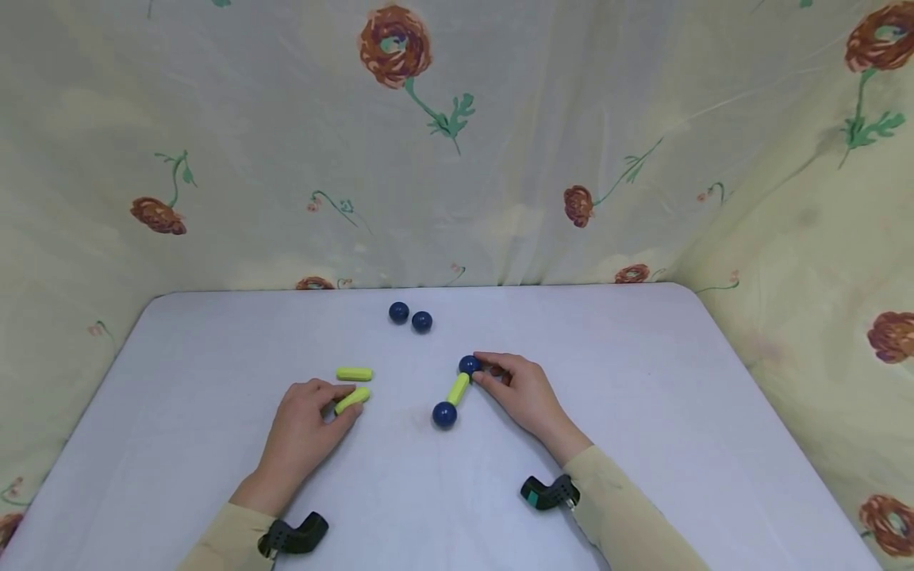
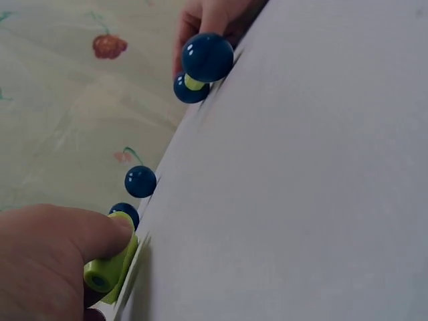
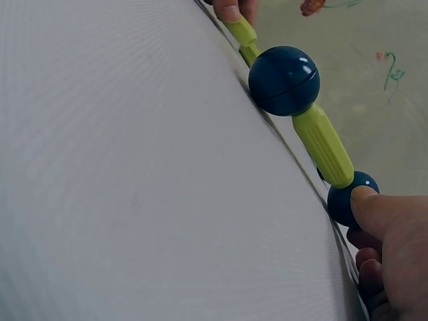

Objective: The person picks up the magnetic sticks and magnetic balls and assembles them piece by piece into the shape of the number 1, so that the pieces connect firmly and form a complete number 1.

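Note:
My left hand (image 1: 305, 423) pinches a short yellow-green rod (image 1: 353, 400) between thumb and fingers, close over the white table. Just beyond it lies a second yellow-green rod (image 1: 354, 373). Right of centre, my right hand (image 1: 524, 396) pinches a dark blue ball (image 1: 469, 365) at the far end of a joined piece. A yellow-green rod (image 3: 324, 147) links that ball to another blue ball (image 1: 444, 415) nearer me. In the left wrist view, a round hole shows in the end of the held rod (image 2: 100, 279).
Two loose blue balls, one on the left (image 1: 399, 312) and one on the right (image 1: 422, 321), sit near the far edge of the white-covered table (image 1: 643, 357). A flowered cloth (image 1: 500, 198) hangs behind the table and along its sides.

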Demonstrator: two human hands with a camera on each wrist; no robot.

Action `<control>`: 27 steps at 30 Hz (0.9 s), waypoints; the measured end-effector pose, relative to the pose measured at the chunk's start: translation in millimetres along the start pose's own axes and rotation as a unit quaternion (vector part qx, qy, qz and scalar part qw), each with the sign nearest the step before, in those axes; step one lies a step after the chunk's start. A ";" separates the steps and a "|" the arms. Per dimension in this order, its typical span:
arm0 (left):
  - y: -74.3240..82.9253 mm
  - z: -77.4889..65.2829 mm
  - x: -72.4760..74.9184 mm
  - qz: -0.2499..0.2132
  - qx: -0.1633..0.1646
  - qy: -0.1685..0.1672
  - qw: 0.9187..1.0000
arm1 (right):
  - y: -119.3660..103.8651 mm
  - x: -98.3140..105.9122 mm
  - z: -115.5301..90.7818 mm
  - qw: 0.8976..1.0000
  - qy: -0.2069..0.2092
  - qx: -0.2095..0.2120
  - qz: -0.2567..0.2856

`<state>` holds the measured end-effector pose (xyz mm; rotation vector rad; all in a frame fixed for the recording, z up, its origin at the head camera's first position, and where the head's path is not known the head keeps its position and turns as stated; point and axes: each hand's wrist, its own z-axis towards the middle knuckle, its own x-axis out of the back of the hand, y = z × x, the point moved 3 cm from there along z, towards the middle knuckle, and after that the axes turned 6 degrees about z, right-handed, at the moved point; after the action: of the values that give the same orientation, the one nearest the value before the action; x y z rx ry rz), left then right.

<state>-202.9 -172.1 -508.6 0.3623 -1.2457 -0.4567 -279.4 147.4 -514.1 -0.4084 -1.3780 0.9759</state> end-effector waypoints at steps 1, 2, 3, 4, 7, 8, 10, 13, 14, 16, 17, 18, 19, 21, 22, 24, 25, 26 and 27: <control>1.2 -0.6 -0.3 -0.005 -0.002 0.001 1.000 | 0.1 0.0 0.0 1.000 0.000 0.000 -0.001; 2.8 -1.3 -0.7 -0.010 -0.003 0.003 1.000 | 0.1 0.0 0.0 1.000 0.001 0.001 -0.001; 4.5 -2.1 -1.3 -0.015 -0.005 0.003 1.000 | 0.1 0.0 -0.1 1.000 0.002 0.002 -0.001; 6.4 -2.8 -1.9 -0.020 -0.007 0.004 1.000 | 0.4 -0.1 0.1 1.000 0.003 0.003 -0.001; 13.2 -5.3 -3.8 -0.030 -0.013 0.005 0.999 | 1.2 -0.4 0.6 1.000 0.005 0.008 0.001; 15.3 -6.1 -4.5 -0.033 -0.012 0.005 0.999 | 1.6 -0.4 0.9 1.000 0.006 0.010 0.002; 18.9 -8.2 -5.8 -0.036 -0.009 0.003 0.999 | 2.4 -0.5 1.3 1.000 0.006 0.011 0.003; 21.9 -11.3 -7.7 -0.042 0.001 0.000 0.999 | 3.1 -0.7 1.2 1.000 0.006 0.011 0.004; 22.5 -12.2 -8.4 -0.041 0.003 0.000 0.999 | 3.5 -0.9 1.1 1.000 0.006 0.010 0.004; 23.8 -13.6 -9.2 -0.041 0.007 -0.002 0.999 | 3.7 -0.9 0.7 1.000 0.007 0.009 0.006; 24.4 -14.0 -9.4 -0.043 0.010 -0.003 0.999 | 3.4 -0.7 0.5 1.000 0.008 0.010 0.008; 25.2 -14.3 -9.4 -0.042 0.011 -0.005 0.999 | 2.8 -0.6 0.2 1.000 0.008 0.010 0.010; 25.8 -14.7 -9.2 -0.041 0.014 -0.008 0.999 | 2.5 -0.7 0.1 1.000 0.008 0.010 0.010; 26.8 -14.8 -8.8 -0.039 0.019 -0.013 0.999 | 1.3 -1.0 -0.3 1.000 0.008 0.009 0.013; 27.1 -14.8 -8.6 -0.039 0.021 -0.014 0.999 | 1.0 -1.2 -0.4 1.000 0.008 0.009 0.011; 28.2 -15.0 -8.5 -0.041 0.023 -0.017 0.999 | 0.0 -1.0 -0.4 1.000 0.007 0.007 0.007; 29.1 -15.2 -8.8 -0.043 0.025 -0.018 0.999 | -0.1 -0.8 -0.4 1.000 0.008 0.006 0.005; 30.4 -15.6 -9.4 -0.045 0.026 -0.020 0.998 | -0.3 -0.3 -0.5 1.000 0.008 0.005 0.004; 31.7 -16.2 -10.4 -0.048 0.027 -0.022 0.998 | 0.0 0.2 -0.5 1.000 0.009 0.006 0.001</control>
<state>-185.7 -139.4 -505.8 0.4631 -1.2887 -0.5162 -278.9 147.7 -514.0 -0.4086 -1.3554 0.9795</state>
